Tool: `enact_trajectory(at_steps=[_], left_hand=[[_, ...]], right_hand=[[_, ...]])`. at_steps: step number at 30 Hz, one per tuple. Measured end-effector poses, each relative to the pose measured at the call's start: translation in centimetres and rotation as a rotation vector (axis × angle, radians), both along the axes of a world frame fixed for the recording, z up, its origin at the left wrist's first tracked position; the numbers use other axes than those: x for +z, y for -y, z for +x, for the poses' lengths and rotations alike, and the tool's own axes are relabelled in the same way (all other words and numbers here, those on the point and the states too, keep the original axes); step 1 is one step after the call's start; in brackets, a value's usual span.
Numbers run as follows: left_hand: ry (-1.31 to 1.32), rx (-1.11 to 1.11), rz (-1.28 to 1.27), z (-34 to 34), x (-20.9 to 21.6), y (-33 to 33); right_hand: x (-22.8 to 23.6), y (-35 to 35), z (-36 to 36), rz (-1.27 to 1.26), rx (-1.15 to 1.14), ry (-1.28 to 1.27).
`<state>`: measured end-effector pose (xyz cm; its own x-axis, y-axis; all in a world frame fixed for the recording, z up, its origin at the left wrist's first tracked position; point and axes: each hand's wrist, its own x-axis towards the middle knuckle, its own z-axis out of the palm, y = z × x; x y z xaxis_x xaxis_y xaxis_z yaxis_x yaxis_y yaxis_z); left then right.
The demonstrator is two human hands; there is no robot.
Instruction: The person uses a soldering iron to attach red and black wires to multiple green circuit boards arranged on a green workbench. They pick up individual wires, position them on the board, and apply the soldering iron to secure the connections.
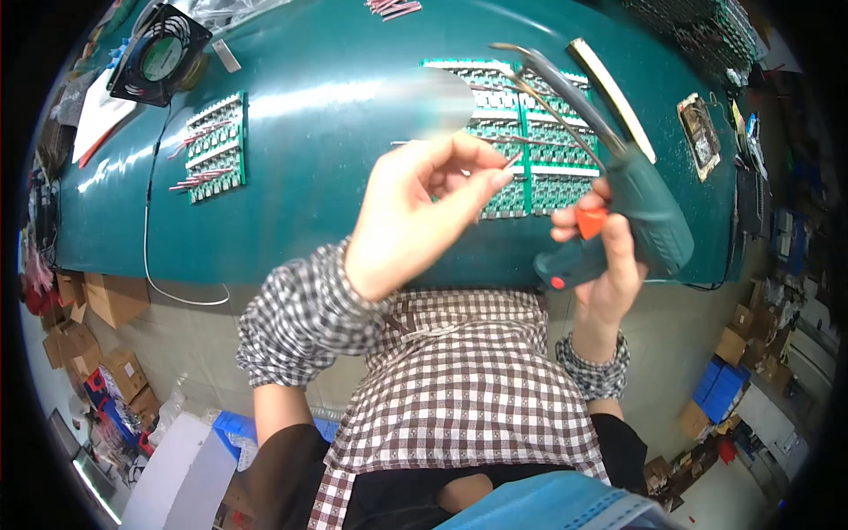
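Note:
My left hand (pixel 424 201) is in a pinch, with a short thin wire (pixel 512 162) between thumb and forefinger above the near board panels. In my right hand (pixel 609 256) is a dark green soldering gun (pixel 649 208); its fingers wrap the handle beside an orange-red trigger (pixel 590 222). The gun's metal tip and a thin curved feed tube (pixel 565 122) reach up and left over the panels. Two green circuit board panels (pixel 558 190) lie side by side under the hands, partly hidden by my left hand. Several thin wires lie across them.
Another green board panel (pixel 216 159) with reddish wires lies at the left. A black fan (pixel 162 55) stands at the far left, its white cable (pixel 146 238) hanging over the table edge. A wire bundle (pixel 393 9), white strip (pixel 612 99) and stained tray (pixel 700 132) lie farther out.

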<state>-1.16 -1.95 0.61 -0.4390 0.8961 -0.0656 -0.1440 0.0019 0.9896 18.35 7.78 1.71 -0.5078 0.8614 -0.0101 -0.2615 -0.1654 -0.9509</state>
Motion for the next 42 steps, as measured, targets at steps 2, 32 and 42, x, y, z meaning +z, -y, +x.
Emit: enact_trajectory(at_steps=[2,32,42], left_hand=[[-0.321,0.145,0.092,2.0,-0.4,0.5],[-0.144,-0.071,-0.271,-3.0,-2.5,4.3],[-0.583,-0.135,-0.299,-2.4,-4.5,2.2]], right_hand=[[0.5,0.7,-1.7,0.046,-0.015,0.116],[-1.6,2.4,2.7,0.117,-0.023,0.249],[-1.2,4.4,6.0,-0.017,-0.019,0.364]])
